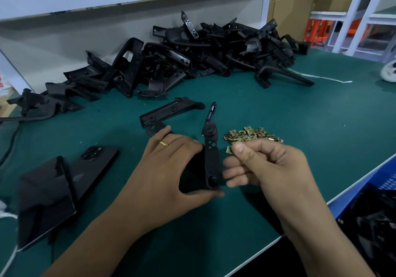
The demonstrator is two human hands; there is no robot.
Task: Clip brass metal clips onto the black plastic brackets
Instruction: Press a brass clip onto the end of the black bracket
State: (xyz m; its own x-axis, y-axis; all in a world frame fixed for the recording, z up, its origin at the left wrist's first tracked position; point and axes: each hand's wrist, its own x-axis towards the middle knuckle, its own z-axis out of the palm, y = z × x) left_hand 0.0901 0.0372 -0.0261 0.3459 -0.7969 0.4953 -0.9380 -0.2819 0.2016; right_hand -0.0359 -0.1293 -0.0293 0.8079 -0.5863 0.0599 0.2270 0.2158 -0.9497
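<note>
My left hand (pixel 169 169) grips a black plastic bracket (pixel 211 156) and holds it upright above the green mat, its flat strip with holes facing me. Just to its right, my right hand (pixel 267 165) pinches one brass clip (pixel 229 149) between thumb and forefinger, a finger's width from the bracket's edge. A small heap of loose brass clips (pixel 252 136) lies on the mat behind my right hand. Another bracket (pixel 169 112) lies flat beyond my left hand. A big pile of black brackets (pixel 182 58) fills the back of the table.
A black phone (pixel 94 158) and a glossy black stand (pixel 45 197) lie at the left. A dark pen (pixel 211 113) lies behind the held bracket. A blue crate (pixel 364 191) with black parts sits off the table's right edge. Cardboard boxes (pixel 291 8) stand at the back right.
</note>
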